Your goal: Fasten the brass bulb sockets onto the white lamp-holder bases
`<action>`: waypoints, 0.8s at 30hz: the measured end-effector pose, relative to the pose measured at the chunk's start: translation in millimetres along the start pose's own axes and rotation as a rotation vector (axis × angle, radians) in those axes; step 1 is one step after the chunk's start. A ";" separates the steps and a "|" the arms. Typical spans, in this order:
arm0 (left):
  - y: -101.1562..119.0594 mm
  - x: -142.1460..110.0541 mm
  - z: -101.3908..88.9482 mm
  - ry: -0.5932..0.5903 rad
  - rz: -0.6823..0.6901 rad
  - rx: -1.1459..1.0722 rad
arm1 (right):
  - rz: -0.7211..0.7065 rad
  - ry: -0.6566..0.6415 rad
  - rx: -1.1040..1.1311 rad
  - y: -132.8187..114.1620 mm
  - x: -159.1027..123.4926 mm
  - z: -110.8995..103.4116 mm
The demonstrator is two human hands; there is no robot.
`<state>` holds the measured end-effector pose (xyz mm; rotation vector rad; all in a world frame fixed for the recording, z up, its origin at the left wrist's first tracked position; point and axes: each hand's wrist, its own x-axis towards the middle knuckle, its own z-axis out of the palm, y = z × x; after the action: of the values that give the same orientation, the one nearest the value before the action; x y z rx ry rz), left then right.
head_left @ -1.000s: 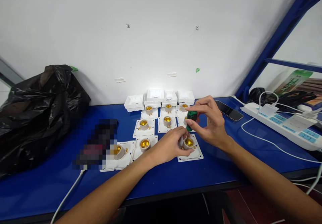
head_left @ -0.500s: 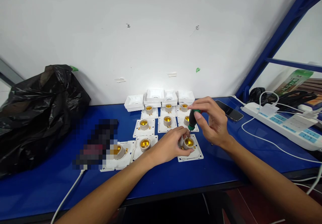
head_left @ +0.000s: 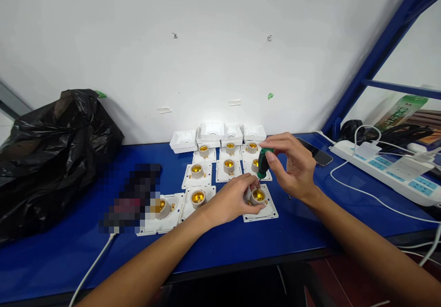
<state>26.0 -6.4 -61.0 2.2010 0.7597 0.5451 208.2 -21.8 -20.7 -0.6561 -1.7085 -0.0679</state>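
Note:
A white square lamp holder [head_left: 265, 211] with a brass-lined socket lies on the blue table [head_left: 275, 235] in front of me. My left hand [head_left: 231, 200] grips its socket from the left. My right hand [head_left: 291, 167] holds a green-handled screwdriver [head_left: 262, 163] upright, pinched near the top, with the tip down inside the socket. Several more lamp holders [head_left: 198, 174] lie in rows behind and to the left.
White back covers [head_left: 213, 133] are stacked against the wall. A black plastic bag [head_left: 51, 155] fills the left. A phone [head_left: 315, 151] lies at right, beyond it a white power strip [head_left: 389, 171] with cables. A blurred dark object [head_left: 134, 196] sits left of the holders.
My right hand's fingers have shifted around the screwdriver handle, which now stands a little more upright over the socket. My left hand has stayed on the socket.

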 end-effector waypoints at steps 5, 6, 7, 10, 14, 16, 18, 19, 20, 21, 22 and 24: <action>-0.8 -0.4 0.8 0.004 0.008 0.002 | 0.005 -0.017 0.038 -0.2 -0.4 0.3; -1.1 -0.4 1.2 0.008 0.012 0.001 | -0.006 -0.017 0.027 0.0 -0.3 0.2; -1.4 -0.4 1.6 0.008 0.018 -0.002 | -0.014 -0.014 0.014 0.3 -0.3 0.0; -1.5 -0.3 1.9 0.002 0.022 -0.007 | -0.016 -0.001 -0.005 0.7 -0.2 -0.6; -0.6 -0.2 1.0 0.005 0.001 0.004 | 0.013 -0.006 0.013 0.2 -0.3 -0.8; -0.3 -0.2 0.7 0.006 -0.002 0.005 | 0.022 -0.014 0.021 -0.3 -0.4 -0.7; 0.1 -0.2 0.7 0.005 -0.002 0.006 | 0.021 -0.016 0.026 -0.7 -0.4 -0.6; 0.3 -0.2 0.7 0.005 -0.002 0.007 | 0.020 -0.017 0.028 -0.8 -0.5 -0.5; 0.5 -0.3 0.7 0.006 -0.002 0.007 | 0.022 -0.021 0.033 -0.8 -0.5 -0.5; 0.8 -0.3 0.7 0.008 -0.002 0.006 | 0.025 -0.027 0.040 -0.8 -0.5 -0.5; 1.0 -0.3 0.7 0.009 -0.003 0.005 | 0.029 -0.035 0.049 -0.8 -0.5 -0.4; 1.4 -0.4 0.5 0.004 -0.004 0.001 | 0.031 -0.045 0.064 -0.7 -0.3 -0.5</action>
<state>26.5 -7.6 -60.3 2.1994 0.7662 0.5474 208.4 -22.7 -20.6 -0.6410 -1.7360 0.0236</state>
